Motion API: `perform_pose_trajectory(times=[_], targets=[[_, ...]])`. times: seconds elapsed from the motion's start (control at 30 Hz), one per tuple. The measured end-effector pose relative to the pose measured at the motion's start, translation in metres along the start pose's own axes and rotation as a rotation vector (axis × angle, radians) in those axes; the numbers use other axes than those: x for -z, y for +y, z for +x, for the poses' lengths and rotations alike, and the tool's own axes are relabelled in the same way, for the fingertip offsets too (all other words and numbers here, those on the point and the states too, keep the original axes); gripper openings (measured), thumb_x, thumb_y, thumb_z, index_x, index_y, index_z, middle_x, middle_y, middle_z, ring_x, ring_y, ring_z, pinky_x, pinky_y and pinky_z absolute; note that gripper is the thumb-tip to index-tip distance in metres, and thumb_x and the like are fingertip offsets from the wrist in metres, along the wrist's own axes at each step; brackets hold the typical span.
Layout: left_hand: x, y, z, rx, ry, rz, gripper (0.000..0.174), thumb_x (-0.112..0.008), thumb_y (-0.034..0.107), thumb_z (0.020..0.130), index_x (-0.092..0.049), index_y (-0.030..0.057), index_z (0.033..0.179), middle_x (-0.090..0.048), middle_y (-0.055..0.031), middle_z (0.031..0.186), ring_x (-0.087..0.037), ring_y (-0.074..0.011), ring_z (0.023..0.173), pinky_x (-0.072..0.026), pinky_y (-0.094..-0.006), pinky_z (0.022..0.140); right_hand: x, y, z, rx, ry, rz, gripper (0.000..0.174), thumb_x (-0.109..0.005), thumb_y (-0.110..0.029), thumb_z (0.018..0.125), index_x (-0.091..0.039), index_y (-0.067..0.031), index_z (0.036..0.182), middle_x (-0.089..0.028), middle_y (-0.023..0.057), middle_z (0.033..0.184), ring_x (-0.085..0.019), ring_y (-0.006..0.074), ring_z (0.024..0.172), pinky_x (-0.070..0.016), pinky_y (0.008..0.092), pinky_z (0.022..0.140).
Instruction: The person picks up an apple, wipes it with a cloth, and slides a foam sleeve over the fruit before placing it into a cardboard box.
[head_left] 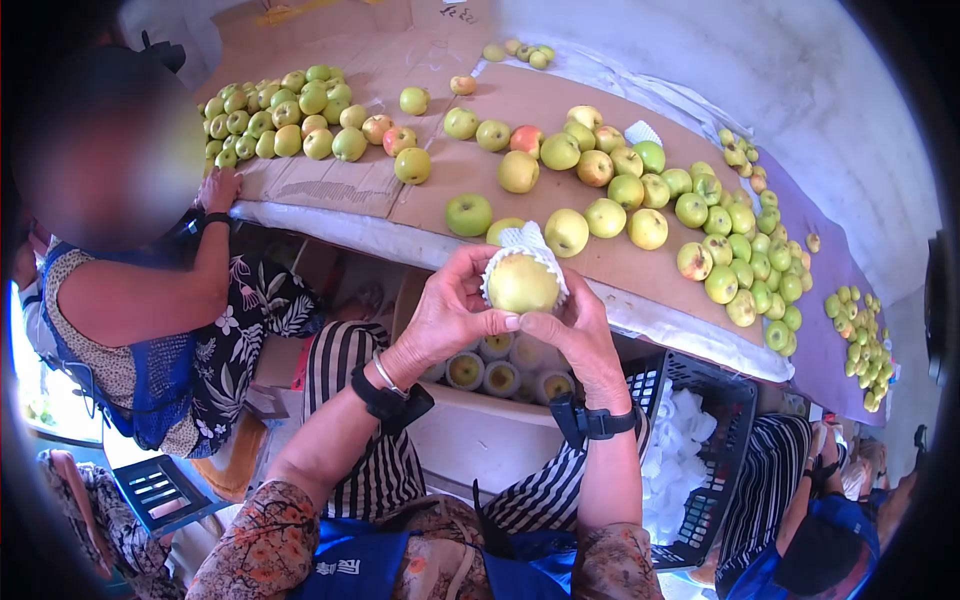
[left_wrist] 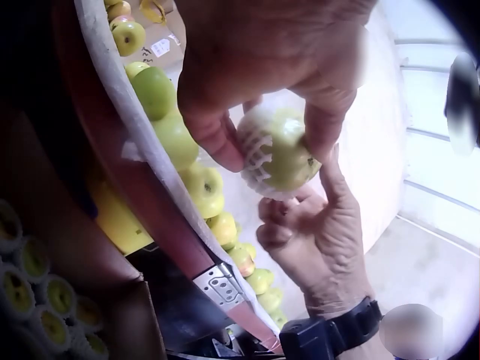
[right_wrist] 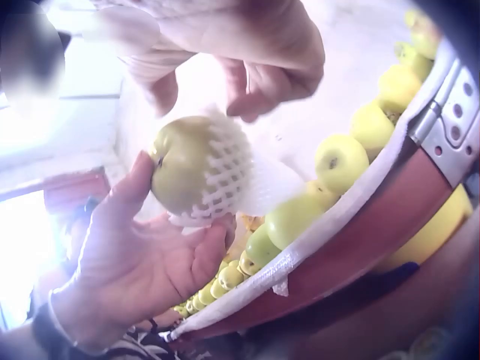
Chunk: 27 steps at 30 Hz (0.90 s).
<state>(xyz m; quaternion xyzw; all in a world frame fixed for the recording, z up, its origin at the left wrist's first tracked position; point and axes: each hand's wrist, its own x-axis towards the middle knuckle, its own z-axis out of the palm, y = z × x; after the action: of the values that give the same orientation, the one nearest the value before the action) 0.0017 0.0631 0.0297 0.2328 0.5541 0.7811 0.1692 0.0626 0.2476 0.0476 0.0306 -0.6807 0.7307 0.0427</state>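
A yellow-green apple (head_left: 524, 285) is held up in front of the body, partly covered by a white foam net sleeve (head_left: 524, 238). My left hand (head_left: 447, 312) grips it from the left, thumb at the near side. From the right, my right hand (head_left: 578, 335) holds it with the thumb low on the front, its fingers partly hidden behind the fruit. In the left wrist view the net (left_wrist: 259, 154) covers one side of the apple and the other side is bare. The right wrist view shows the right fingertips (right_wrist: 244, 109) right at the sleeve's edge.
Many loose apples (head_left: 620, 190) lie on the cardboard-covered table (head_left: 430, 205) ahead. Beneath its edge stands a carton (head_left: 470, 430) of net-wrapped apples. A black crate (head_left: 735, 400) of white foam nets (head_left: 680, 450) is at the right. A person (head_left: 140, 300) sits at the left.
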Motion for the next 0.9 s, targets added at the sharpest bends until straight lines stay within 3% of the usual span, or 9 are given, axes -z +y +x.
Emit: perform_pose_trajectory(times=[0.17,0.2,0.3,0.33,0.43,0.47,0.63,0.77,0.9], targets=[[0.012,0.0,-0.001,-0.047,-0.019,0.328,0.075,-0.085,0.026,0.077,-0.046,0.0,0.135,-0.055,-0.0083,0.126,-0.057,-0.0183,0.115,-0.0474,-0.0343,0.099,-0.004,-0.001,0.0,-0.016,0.03,0.179,0.075,-0.086,-0.026,0.075,-0.049,0.0041,0.133,-0.06,0.0103,0.122,-0.057,0.0183,0.113,-0.0451,0.0319,0.099],[0.01,0.005,-0.002,-0.085,0.019,0.318,0.062,-0.079,0.03,0.084,-0.053,-0.0017,0.13,-0.057,-0.0064,0.118,-0.058,-0.0171,0.112,-0.0476,-0.033,0.097,-0.006,-0.002,0.0,-0.018,0.037,0.194,0.074,-0.086,-0.024,0.075,-0.05,0.004,0.132,-0.06,0.0104,0.121,-0.057,0.0183,0.112,-0.0453,0.0321,0.099],[0.012,0.005,-0.002,-0.107,0.129,0.265,0.049,-0.073,0.026,0.09,-0.057,-0.0033,0.126,-0.059,-0.0053,0.111,-0.059,-0.0162,0.11,-0.0484,-0.0311,0.095,-0.01,-0.007,-0.002,-0.047,0.011,0.197,0.069,-0.085,-0.021,0.075,-0.052,0.0037,0.129,-0.061,0.01,0.119,-0.058,0.0177,0.11,-0.0465,0.032,0.097],[0.007,0.007,-0.004,-0.15,0.19,0.205,0.033,-0.067,0.018,0.094,-0.063,-0.0025,0.12,-0.059,-0.0053,0.107,-0.06,-0.0144,0.101,-0.0497,-0.0286,0.088,-0.011,-0.006,-0.002,-0.035,0.008,0.17,0.068,-0.085,-0.021,0.075,-0.052,0.0037,0.128,-0.061,0.0098,0.118,-0.059,0.0175,0.109,-0.047,0.0319,0.096],[0.01,0.014,-0.005,-0.229,0.205,0.535,0.025,-0.066,0.013,0.094,-0.067,-0.0006,0.115,-0.06,-0.0053,0.101,-0.059,-0.0127,0.091,-0.0496,-0.027,0.079,-0.014,-0.004,-0.001,0.003,0.009,0.109,0.065,-0.085,-0.021,0.075,-0.053,0.0038,0.126,-0.062,0.0092,0.115,-0.06,0.0169,0.106,-0.0483,0.0315,0.094],[0.008,0.014,-0.004,-0.34,0.246,0.666,0.015,-0.066,0.008,0.093,-0.07,0.0002,0.105,-0.062,-0.0068,0.091,-0.058,-0.0137,0.08,-0.0482,-0.0277,0.07,-0.014,-0.004,0.0,0.013,0.016,0.098,0.064,-0.085,-0.021,0.075,-0.053,0.0038,0.125,-0.062,0.0091,0.114,-0.06,0.0167,0.105,-0.0486,0.0313,0.094],[0.003,0.011,0.0,-0.506,0.367,0.819,0.003,-0.064,0.002,0.092,-0.065,-0.0002,0.094,-0.061,-0.0091,0.082,-0.059,-0.0183,0.071,-0.0478,-0.0286,0.065,-0.017,0.003,0.001,0.004,0.067,0.053,0.058,-0.084,-0.023,0.077,-0.056,0.004,0.12,-0.064,0.0087,0.107,-0.061,0.0148,0.097,-0.0501,0.0296,0.087],[0.004,0.011,0.0,-0.614,0.397,0.84,0.002,-0.062,0.001,0.093,-0.061,-0.0001,0.091,-0.061,-0.009,0.08,-0.059,-0.0174,0.069,-0.0475,-0.0278,0.064,-0.016,0.008,0.004,-0.013,0.118,-0.065,0.054,-0.083,-0.025,0.078,-0.058,0.004,0.117,-0.066,0.0085,0.102,-0.061,0.0136,0.093,-0.0505,0.0284,0.083],[0.002,0.008,-0.005,-0.361,0.334,0.67,0.019,-0.053,0.019,0.101,-0.059,0.0015,0.097,-0.061,-0.005,0.081,-0.058,-0.0152,0.07,-0.0475,-0.0268,0.063,-0.011,0.012,0.003,-0.004,0.126,-0.116,0.054,-0.082,-0.024,0.079,-0.057,0.0042,0.117,-0.065,0.0089,0.104,-0.061,0.014,0.093,-0.0507,0.0284,0.083]])
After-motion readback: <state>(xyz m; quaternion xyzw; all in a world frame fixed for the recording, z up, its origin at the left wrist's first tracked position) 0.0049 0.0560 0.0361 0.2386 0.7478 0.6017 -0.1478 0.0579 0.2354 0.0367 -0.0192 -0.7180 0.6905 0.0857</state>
